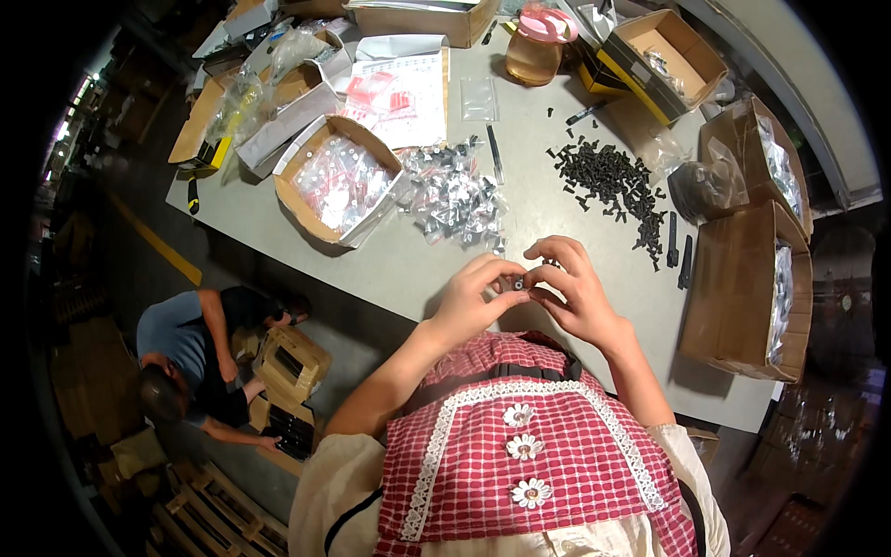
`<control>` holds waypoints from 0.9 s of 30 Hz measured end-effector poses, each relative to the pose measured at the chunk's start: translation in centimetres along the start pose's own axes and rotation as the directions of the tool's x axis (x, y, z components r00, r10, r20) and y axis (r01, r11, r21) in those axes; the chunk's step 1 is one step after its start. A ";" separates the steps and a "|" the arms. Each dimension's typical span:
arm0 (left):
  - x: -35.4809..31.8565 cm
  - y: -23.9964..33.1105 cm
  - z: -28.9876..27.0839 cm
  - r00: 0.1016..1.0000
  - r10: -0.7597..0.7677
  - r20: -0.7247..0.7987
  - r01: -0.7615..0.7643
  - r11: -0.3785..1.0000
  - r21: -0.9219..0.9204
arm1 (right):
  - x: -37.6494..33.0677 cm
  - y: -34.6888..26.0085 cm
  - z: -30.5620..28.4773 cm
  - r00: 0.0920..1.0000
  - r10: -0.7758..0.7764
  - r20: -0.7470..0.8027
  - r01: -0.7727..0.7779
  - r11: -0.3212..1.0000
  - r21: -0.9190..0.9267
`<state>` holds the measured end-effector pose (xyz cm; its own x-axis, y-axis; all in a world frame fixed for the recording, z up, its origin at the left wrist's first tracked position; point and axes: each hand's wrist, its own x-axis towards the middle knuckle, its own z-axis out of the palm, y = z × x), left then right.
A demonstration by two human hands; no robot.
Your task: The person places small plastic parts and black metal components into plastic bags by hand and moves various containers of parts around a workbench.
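Near the table's front edge, my left hand and my right hand meet at the fingertips. Between them is a small dark part with a pale round end, pinched by the left thumb and forefinger. The right thumb and forefinger close in on the same spot; what they grip is mostly hidden. Just beyond my left hand lies a heap of small clear bags with dark and metallic pieces. A loose pile of black screws spreads out beyond my right hand.
A cardboard box of bagged small parts stands left. Taller cartons line the right edge. A pink-lidded jug, papers and an open box are at the back. Below left, a person bends over cartons.
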<state>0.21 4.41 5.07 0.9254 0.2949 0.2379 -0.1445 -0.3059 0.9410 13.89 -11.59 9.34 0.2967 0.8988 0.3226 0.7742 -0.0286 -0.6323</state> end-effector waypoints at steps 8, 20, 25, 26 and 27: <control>-0.4 -0.9 -0.3 0.999 0.034 -0.034 -0.027 0.983 0.183 | 0.6 -2.0 -1.5 0.989 -0.141 -0.042 0.134 0.980 -0.147; 0.7 0.4 -0.3 0.996 0.037 -0.077 -0.014 0.959 0.283 | 0.4 -0.7 -1.5 0.994 -0.028 -0.102 0.013 0.990 -0.143; 0.8 0.9 0.0 0.994 -0.059 -0.090 0.074 0.982 0.172 | 0.2 -1.6 -1.0 0.985 0.112 -0.134 -0.106 0.993 0.056; 0.9 0.9 0.1 0.993 -0.026 -0.118 0.046 0.984 0.170 | 0.3 -1.5 -0.9 0.980 0.153 -0.130 -0.143 0.986 0.088; 1.1 0.9 0.2 0.989 0.008 -0.147 0.018 0.985 0.169 | 0.3 -1.4 -1.1 0.979 0.164 -0.117 -0.155 0.985 0.081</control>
<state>1.14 4.25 6.12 0.8627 0.4225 0.2779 -0.0669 -0.4494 0.8908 13.49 -11.77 11.14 0.4831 0.8246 0.2944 0.6707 -0.1323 -0.7298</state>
